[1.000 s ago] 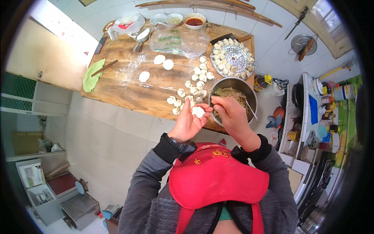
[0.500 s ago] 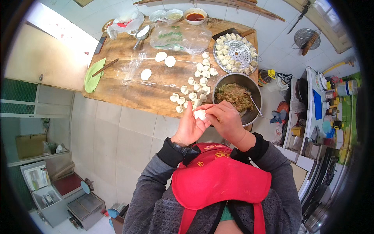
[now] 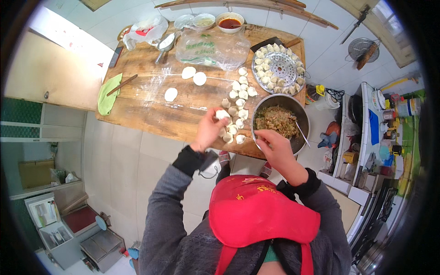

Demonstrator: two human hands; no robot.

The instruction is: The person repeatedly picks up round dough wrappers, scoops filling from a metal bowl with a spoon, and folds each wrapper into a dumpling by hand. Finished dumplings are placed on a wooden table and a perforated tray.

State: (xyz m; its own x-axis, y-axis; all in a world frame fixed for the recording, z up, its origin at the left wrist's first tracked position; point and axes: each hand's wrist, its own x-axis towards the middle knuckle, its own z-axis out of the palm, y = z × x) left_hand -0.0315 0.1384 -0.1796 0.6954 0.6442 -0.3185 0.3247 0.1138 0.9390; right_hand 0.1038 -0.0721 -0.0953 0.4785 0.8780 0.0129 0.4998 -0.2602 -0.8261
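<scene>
My left hand pinches a white folded dumpling at the left side of the cluster of dumplings on the wooden table. My right hand hovers at the near rim of the metal bowl; its thumb and forefinger are apart and nothing shows between them. Inside that bowl lies minced filling, with a spoon leaning on the right rim. Three flat round wrappers lie farther left, one of them a wrapper apart from the other two.
Behind the bowl, a perforated metal tray carries a ring of dumplings. A clear plastic bag, a flour scoop and a bowl of red sauce stand at the back. A rolling pin rests on a green cloth.
My hands have separated. The left has carried the dumpling forward and left to the cluster; the right has let go of it and moved to the near rim of the bowl.
</scene>
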